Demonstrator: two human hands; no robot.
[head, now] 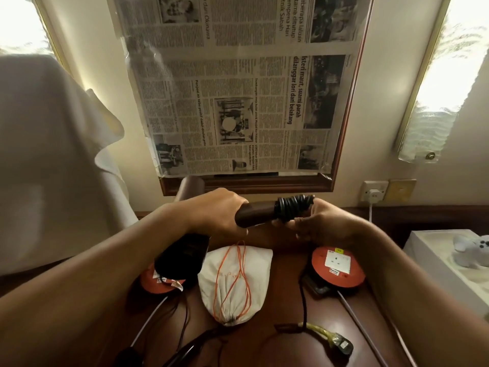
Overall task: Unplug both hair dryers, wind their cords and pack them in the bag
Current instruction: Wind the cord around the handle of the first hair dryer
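Dark wooden tabletop (285,340) fills the lower frame, where a black plug (344,347) with a yellow-tagged lead lies at lower right. Mid-frame we see the white drawstring bag (232,276) between two orange extension reels (340,263), with a black hair dryer (182,258) beside it at left. Above, our left hand (214,210) grips the brown hair dryer (254,213), and our right hand (325,223) pinches its cord (292,206), coiled round the handle. Newspaper (238,88) covers the mirror behind.
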